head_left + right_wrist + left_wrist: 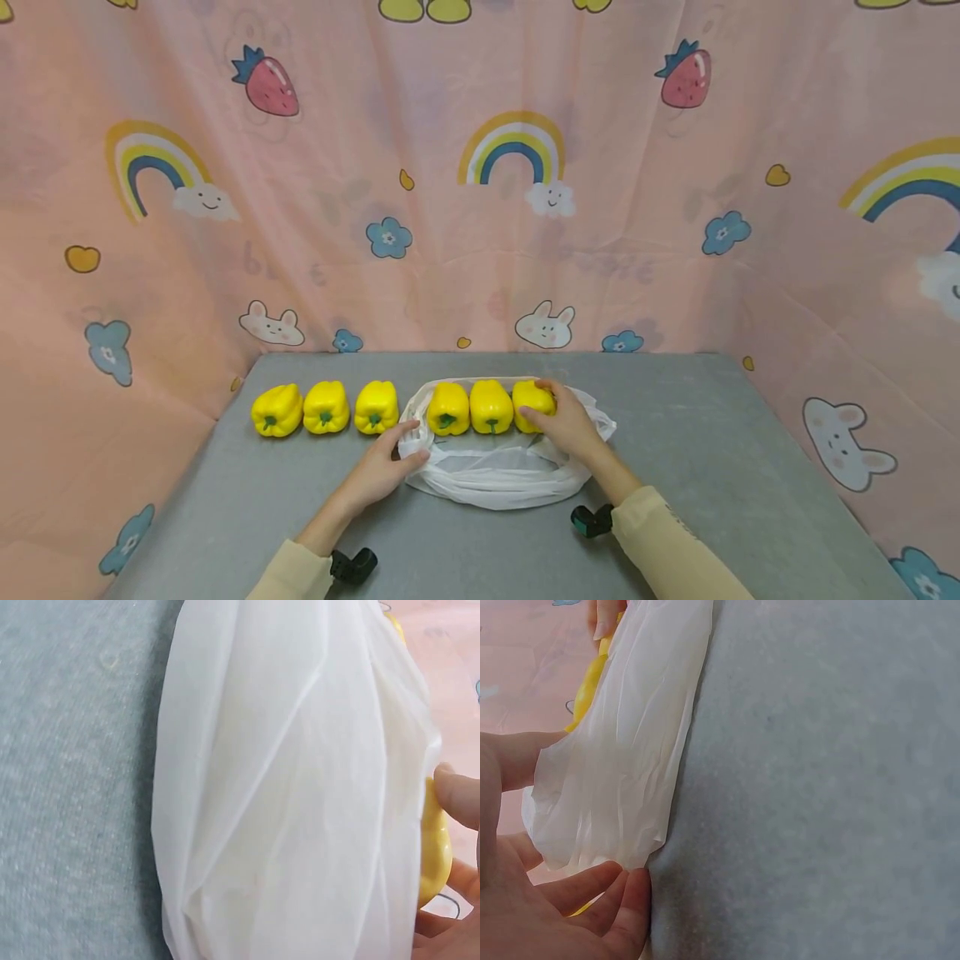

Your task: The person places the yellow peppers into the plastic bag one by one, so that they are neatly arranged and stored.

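Note:
In the head view, a white plastic bag point(498, 487) lies spread with its mouth up. Three yellow bell peppers stand side by side within it, among them the middle pepper point(491, 406). My right hand point(567, 423) grips the rightmost yellow bell pepper point(531, 402), thumb at its front and fingers at its far side. At the left rim my left hand point(377, 468) holds the bag's edge. The left wrist view shows thumb and fingers point(626, 907) around the gathered plastic. In the right wrist view the bag hides much of the gripped pepper point(433, 855).
Three more yellow bell peppers stand in a row left of the bag: a far-left one point(277, 411), a middle one point(326, 407) and one by the bag point(377, 407). All rest on a grey table point(712, 467). A pink patterned curtain point(450, 275) borders its back and sides.

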